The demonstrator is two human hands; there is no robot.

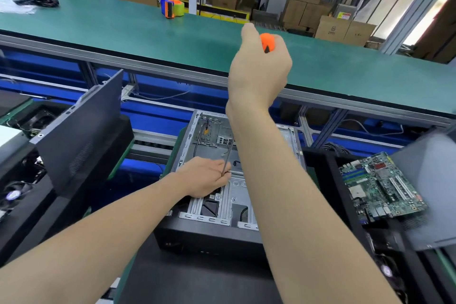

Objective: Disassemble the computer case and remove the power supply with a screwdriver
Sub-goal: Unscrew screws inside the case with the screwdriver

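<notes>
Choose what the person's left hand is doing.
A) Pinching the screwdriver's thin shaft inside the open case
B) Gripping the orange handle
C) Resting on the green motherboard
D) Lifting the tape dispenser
A: the left hand pinches the screwdriver shaft down in the open case, while the right hand holds the orange handle.

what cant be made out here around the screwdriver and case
- Head view: the screwdriver tip and any screw under it, hidden by the left hand pinching the shaft.
- Head view: the right side of the computer case, covered by the right forearm.
- Head view: most of the handle, inside the right hand.
- Head view: grey panel at right edge, blurred and cut off.
</notes>
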